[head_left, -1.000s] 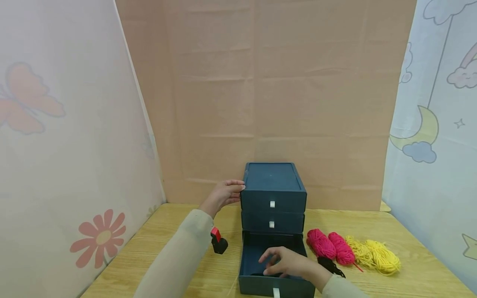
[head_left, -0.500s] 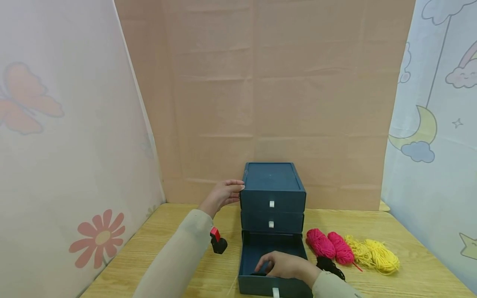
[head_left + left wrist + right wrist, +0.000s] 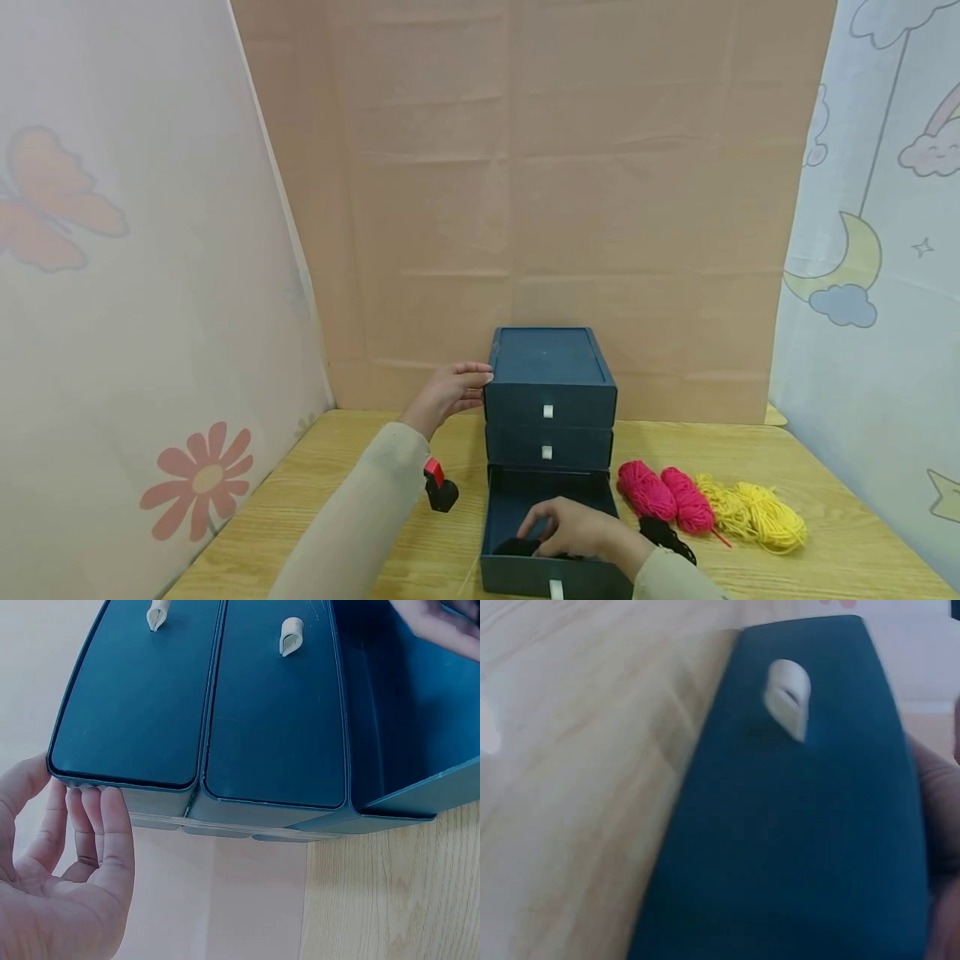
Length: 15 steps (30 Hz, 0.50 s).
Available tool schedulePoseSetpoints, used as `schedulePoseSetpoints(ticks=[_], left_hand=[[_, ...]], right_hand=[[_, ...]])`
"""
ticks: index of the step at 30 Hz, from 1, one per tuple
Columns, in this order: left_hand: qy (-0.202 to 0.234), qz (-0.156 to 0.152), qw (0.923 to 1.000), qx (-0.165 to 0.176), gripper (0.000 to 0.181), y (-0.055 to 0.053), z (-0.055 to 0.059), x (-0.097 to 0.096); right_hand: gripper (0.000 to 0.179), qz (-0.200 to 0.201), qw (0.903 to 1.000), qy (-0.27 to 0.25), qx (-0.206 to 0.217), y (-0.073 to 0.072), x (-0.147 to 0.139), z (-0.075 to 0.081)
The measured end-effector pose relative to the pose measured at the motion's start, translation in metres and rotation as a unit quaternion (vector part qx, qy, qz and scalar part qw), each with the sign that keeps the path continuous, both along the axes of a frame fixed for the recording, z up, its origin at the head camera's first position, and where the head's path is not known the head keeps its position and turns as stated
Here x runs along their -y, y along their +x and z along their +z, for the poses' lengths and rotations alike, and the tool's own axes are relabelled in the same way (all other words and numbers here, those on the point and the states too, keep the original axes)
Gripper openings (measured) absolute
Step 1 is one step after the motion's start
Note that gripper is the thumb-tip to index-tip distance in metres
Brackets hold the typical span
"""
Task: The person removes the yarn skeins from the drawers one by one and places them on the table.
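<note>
A dark blue drawer cabinet [image 3: 547,354] stands on the table, its bottom drawer [image 3: 513,575] pulled out. My left hand [image 3: 453,390] rests its fingers against the cabinet's upper left side; in the left wrist view the fingertips [image 3: 112,802] touch the edge beside the top drawer. Inside the bottom drawer, near its front wall, my right hand [image 3: 573,532] pinches a bundle of black yarn [image 3: 516,547], partly hidden by the hand and the wall. From the right wrist, the drawer front with its pale pull tab [image 3: 787,694] hides most of that hand.
Right of the drawer lie pink yarn skeins [image 3: 647,490], yellow yarn [image 3: 772,517] and another black yarn bundle [image 3: 666,537]. A red and black object [image 3: 441,492] shows by the left sleeve. Two more drawers with pale tabs [image 3: 547,452] sit shut above the open one.
My right hand has lowered into the drawer and taken hold of the black yarn, which now shows higher above the front wall. The left hand stays against the cabinet.
</note>
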State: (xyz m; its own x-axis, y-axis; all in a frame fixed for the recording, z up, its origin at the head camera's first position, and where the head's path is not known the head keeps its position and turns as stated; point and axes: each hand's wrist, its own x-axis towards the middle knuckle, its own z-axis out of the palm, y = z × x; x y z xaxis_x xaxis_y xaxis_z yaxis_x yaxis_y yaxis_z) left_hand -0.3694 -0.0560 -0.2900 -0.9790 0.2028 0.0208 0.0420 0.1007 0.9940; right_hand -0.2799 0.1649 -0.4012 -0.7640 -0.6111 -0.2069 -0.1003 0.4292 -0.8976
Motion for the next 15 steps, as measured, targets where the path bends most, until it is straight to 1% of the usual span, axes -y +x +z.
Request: schedulePoseSetpoints(ticks=[5, 10, 15], left_hand=[[-0.002, 0.002, 1.0, 0.0, 0.026, 0.001, 0.0, 0.0], [0.001, 0.004, 1.0, 0.004, 0.026, 0.0, 0.0, 0.0], [0.001, 0.004, 1.0, 0.005, 0.026, 0.0, 0.001, 0.0]], right_hand=[[0.025, -0.015, 0.999, -0.036, -0.023, -0.002, -0.011, 0.01], [0.03, -0.031, 0.9966, -0.052, -0.056, -0.001, -0.024, 0.029], [0.033, -0.058, 0.9936, -0.07, -0.067, 0.005, -0.041, 0.048]])
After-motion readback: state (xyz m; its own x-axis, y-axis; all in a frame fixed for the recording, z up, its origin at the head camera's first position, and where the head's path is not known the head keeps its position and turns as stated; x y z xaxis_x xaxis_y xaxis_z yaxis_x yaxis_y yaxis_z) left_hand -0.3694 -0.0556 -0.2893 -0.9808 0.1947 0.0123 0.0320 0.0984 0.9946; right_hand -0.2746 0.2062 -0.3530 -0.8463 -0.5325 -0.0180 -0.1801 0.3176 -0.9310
